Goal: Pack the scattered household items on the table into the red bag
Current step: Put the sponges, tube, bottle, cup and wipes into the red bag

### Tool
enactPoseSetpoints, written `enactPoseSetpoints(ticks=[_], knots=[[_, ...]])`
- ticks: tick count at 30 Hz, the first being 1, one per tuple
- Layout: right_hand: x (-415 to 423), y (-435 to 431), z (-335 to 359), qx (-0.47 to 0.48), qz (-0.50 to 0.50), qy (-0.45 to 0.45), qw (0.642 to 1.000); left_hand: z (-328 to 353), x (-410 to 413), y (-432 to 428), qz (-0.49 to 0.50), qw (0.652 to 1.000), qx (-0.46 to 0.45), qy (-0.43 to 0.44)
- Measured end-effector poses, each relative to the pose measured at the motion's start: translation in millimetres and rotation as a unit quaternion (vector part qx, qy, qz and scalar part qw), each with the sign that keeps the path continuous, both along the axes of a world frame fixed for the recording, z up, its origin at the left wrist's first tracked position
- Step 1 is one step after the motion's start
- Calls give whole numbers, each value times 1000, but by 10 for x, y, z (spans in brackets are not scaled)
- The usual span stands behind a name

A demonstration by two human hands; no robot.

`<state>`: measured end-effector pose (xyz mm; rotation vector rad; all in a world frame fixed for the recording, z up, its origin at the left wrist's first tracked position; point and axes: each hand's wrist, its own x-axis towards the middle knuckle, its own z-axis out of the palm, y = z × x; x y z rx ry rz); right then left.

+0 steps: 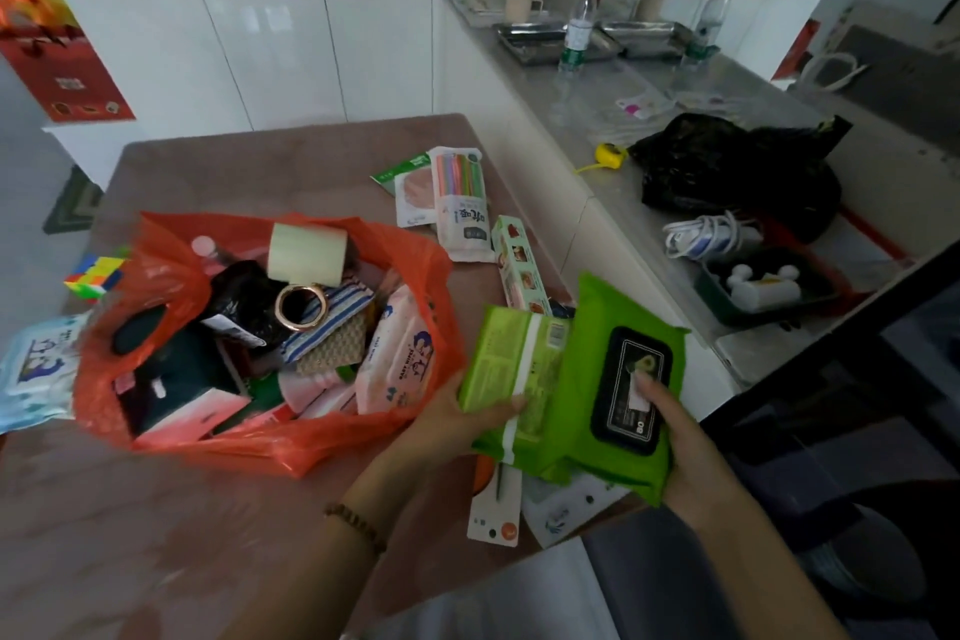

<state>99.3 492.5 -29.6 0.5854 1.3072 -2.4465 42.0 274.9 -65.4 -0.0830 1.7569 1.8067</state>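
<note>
Holding 2 green packs at once, I judge this the carry toward the red bag (270, 447). My left hand (462, 413) grips the smaller green pack (511, 359) by its near end. My right hand (685, 452) clasps the big wipes pack (582, 327), thumb on its black lid (628, 390). Both packs hang just right of the bag's open mouth, over the table (208, 535). The bag looks heaped, so the next move probably needs a lift over the rim, landing beside the pink wipes (400, 359). Straws (462, 192), a long box (519, 270), a cube (96, 276) and a blue pack (36, 369) lie unpacked.
</note>
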Motion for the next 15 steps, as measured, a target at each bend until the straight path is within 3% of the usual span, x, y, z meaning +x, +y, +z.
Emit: enactPoseSetpoints(ticks=[4,7,12,14,15], knots=[[-204,-571,348,-59,32,67,996,493,-29,-239,30,991,-58,117],[-389,-969,463,-78,30,88,993,743,-87,-539,64,984,-102,132],[-623,-1602,518,-130,104,115,979,958,-116,-1289,26,950,-209,231],[-676,-1766,492,-140,107,102,979,991,-77,-1572,121,916,-256,283],[-708,-1833,470,-144,111,98,978,993,-63,-1705,184,870,-299,347]])
